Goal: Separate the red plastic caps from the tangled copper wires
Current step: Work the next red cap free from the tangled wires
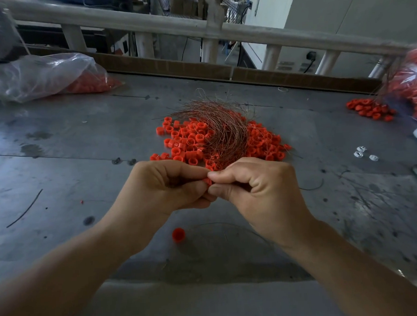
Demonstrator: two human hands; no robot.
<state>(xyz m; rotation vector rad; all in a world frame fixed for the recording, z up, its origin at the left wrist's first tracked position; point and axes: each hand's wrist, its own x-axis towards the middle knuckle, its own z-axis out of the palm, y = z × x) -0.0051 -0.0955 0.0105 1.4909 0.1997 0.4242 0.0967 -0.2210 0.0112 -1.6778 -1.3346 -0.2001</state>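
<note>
While the left hand [165, 187] and right hand [258, 186] pinch one red cap [207, 181] together above the bench [56, 167], one bundle of copper wires [220, 125] arcs from them away and leftward over the cap pile [189, 139]; one loose cap [178, 234] lies nearer.

Bright orange-red caps [189, 139], same red on the pinched cap [207, 181] and the lone cap [178, 234], coppery brown wires [225, 130], dull grey desk [79, 146] blotched with dark stains, clear bag [39, 75] tinted red, white bits [363, 152], brown cardboard edge [172, 64]
</note>
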